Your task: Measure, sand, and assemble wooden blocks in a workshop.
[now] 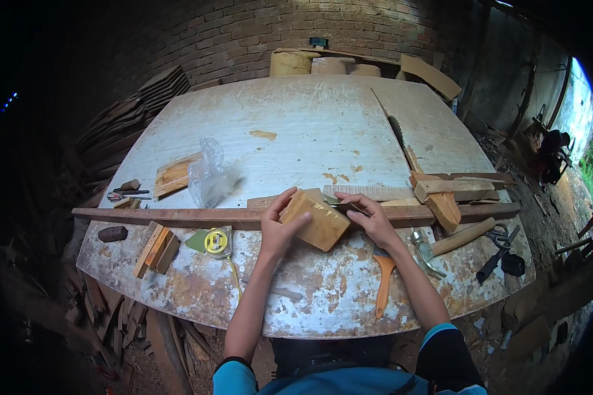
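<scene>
Above the near part of the workbench (197, 289), my left hand (279, 227) is closed on a squarish wooden block (321, 224), thumb on its face. The block is tilted, and pale chipped marks show along its upper edge. At its right side, my right hand (375, 225) pinches a thin, dark flat piece (342, 207) against or close to that edge; its kind I cannot make out. Below my right hand lies a brush (384, 283) with an orange handle. A yellow tape measure (217, 242) sits left of my left forearm, its tape partly out.
A long wooden bar (171, 216) crosses the bench. To the right lie a hammer (461, 238), scissors (502, 238), stacked wood pieces (451, 194) and a saw (399, 135). Left are small wood blocks (156, 249), a plastic bag (211, 176), a board (174, 175) and pliers (126, 194).
</scene>
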Demonstrator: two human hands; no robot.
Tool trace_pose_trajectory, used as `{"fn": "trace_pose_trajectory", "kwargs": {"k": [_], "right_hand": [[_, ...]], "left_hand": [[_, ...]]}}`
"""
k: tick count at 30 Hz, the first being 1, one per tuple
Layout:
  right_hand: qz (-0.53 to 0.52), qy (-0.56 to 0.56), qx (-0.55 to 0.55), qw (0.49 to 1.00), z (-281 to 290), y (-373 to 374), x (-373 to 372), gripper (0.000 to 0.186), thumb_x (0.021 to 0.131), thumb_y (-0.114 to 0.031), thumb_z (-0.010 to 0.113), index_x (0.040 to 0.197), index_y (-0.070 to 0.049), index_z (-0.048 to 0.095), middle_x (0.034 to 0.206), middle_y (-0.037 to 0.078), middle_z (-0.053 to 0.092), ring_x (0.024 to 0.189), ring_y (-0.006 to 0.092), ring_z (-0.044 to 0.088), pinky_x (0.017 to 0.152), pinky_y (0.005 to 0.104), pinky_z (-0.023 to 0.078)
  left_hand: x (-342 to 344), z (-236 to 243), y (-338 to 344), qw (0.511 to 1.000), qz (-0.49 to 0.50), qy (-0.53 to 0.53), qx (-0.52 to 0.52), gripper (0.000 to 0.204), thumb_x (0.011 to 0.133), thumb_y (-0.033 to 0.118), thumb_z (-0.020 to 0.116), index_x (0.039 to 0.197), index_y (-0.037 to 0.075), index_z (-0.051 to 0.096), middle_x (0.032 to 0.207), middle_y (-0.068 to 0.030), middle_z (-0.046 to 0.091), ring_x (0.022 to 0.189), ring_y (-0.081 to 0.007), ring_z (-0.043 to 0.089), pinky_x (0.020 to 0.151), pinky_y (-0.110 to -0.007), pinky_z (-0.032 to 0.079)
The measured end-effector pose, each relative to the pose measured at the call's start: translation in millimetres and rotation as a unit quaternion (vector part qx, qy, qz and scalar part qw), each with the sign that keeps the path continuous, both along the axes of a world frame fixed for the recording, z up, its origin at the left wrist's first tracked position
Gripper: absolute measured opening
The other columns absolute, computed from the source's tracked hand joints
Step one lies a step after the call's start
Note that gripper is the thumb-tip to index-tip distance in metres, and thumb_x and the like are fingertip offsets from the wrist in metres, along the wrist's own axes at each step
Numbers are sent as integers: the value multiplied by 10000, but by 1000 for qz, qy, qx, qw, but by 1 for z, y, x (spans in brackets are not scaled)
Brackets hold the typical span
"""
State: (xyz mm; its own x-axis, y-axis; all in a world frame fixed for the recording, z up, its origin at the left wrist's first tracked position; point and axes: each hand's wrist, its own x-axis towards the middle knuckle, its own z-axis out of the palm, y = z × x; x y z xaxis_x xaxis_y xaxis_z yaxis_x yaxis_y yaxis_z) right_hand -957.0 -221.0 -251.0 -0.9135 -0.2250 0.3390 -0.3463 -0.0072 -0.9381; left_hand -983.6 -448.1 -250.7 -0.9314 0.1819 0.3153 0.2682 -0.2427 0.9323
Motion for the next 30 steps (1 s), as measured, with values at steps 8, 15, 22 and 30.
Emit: {"fn": "trace_pose_trajectory", "kwargs": {"k": [8, 15, 22, 30], "right_hand": [[51, 183, 146, 971, 10, -27, 33, 466, 870, -251, 597, 1305, -137, 476, 1451, 184, 345, 1377, 334, 265, 1124, 476, 210], [-63, 175, 385, 904, 16, -66, 50, 664, 929, -568, 357, 1491, -278, 156, 1547, 171, 28, 1421, 381, 13, 1128, 549, 76], [-49, 125, 193, 972, 38, -81, 43, 671, 965, -454, 347, 1492, -111, 111, 1532, 224, -22, 1424, 368, -8, 1128, 529, 87], [-61, 36, 76, 995, 40, -75, 28, 690, 948, -305, 395, 1492, -78, 35, 1529, 227, -79, 1430, 320, -21, 1152, 459, 37]], "left_hand": [[16, 2, 12, 917, -131, -252, 279, 530, 937, 438, 494, 1273, 31, 456, 1152, -131, 581, 1029, -216, 596, 885, -361, 513], [6, -17, 14, 996, 33, -61, 50, 325, 916, 366, 583, 1059, 74, 566, 1061, -86, 601, 921, -157, 579, 834, -296, 475], [23, 4, 17, 994, 98, -8, 56, 241, 869, 237, 671, 969, 41, 572, 945, -47, 591, 848, -102, 543, 746, -257, 461], [38, 10, 29, 998, 64, 2, 14, 179, 872, 185, 662, 924, 38, 573, 872, -42, 592, 830, -101, 532, 731, -261, 455]]}}
